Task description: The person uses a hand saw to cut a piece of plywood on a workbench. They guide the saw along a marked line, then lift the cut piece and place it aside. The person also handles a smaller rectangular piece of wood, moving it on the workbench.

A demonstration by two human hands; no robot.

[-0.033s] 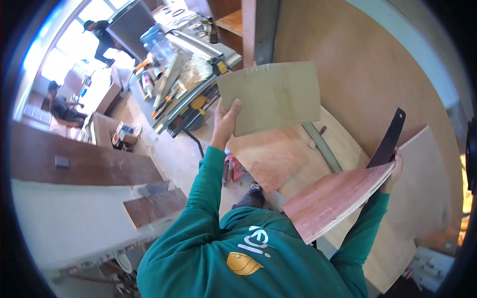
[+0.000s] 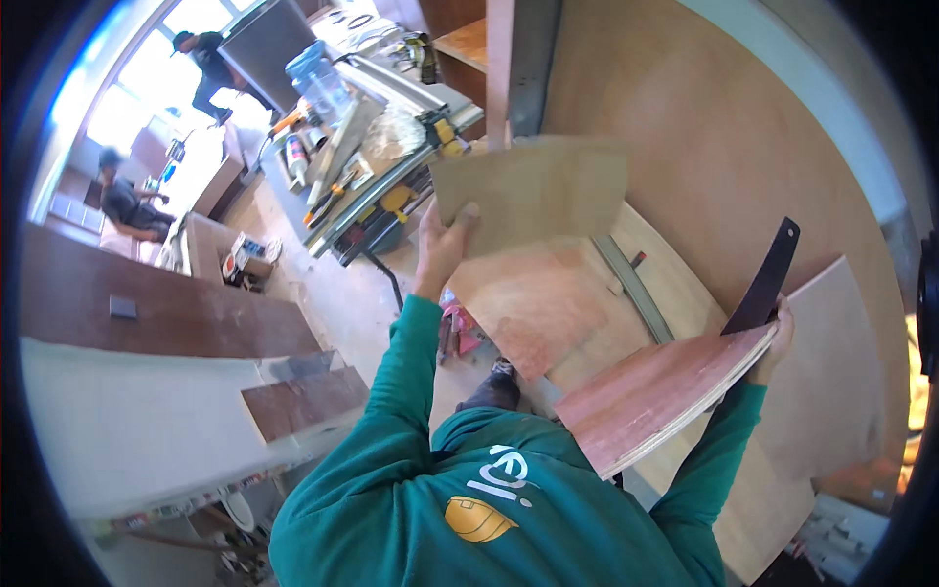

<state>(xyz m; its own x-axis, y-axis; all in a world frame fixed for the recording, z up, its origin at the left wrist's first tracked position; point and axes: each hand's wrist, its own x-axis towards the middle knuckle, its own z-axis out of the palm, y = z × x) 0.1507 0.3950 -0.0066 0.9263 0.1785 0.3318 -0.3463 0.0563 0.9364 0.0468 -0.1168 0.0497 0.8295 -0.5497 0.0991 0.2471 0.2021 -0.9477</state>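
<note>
My left hand (image 2: 443,252) holds a tan rectangular board (image 2: 548,196) by its near left corner, thumb on top; the board is blurred by motion. In my right hand (image 2: 775,342) is a piece of plywood (image 2: 665,391) with a reddish face and a pale layered edge, gripped at its far right end. A dark, tapered handsaw blade (image 2: 762,279) with a hole near its tip rises from behind that plywood, close to my right fingers. The saw's handle is hidden, so I cannot tell whether the same hand also grips it.
Large wooden sheets (image 2: 533,303) lie ahead, with a metal rail (image 2: 634,289) across them. A tall wood panel (image 2: 675,117) stands at right. A cluttered workbench (image 2: 367,176) is at far left. Two people, one seated (image 2: 132,205) and one bending (image 2: 207,73), are further off.
The tan board in my left hand has dipped a little and tilted flatter. The plywood and the saw blade keep nearly the same place.
</note>
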